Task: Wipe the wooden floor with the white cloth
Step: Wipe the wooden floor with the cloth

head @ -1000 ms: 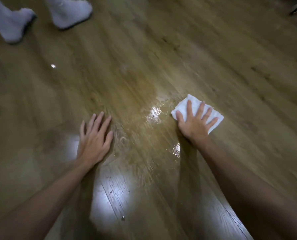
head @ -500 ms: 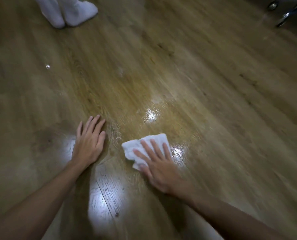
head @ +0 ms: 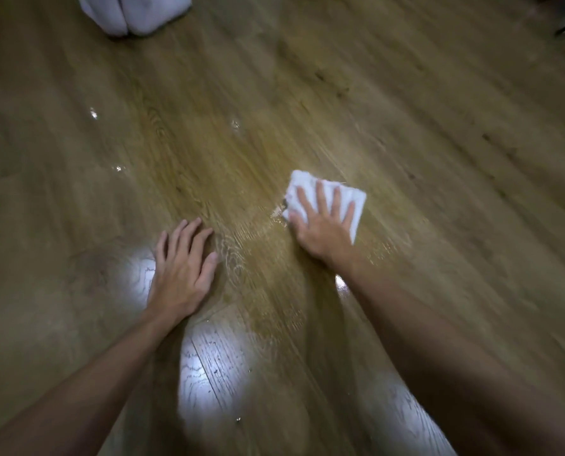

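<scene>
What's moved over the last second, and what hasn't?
The right hand swept the white cloth in toward the left hand, then back out to the right, flat on it throughout. The left hand stayed planted, fingers spread on the wooden floor.

The floor (head: 406, 110) is brown wood with visible grain, glossy where light reflects and wet-looking in streaks; the cloth (head: 357, 199) is white, soft, folded fabric with a matt nap

Both forearms are bare right up to the frame edge, no sleeves showing, and the left hand (head: 181, 274) and right hand (head: 322, 227) are bare too.
</scene>
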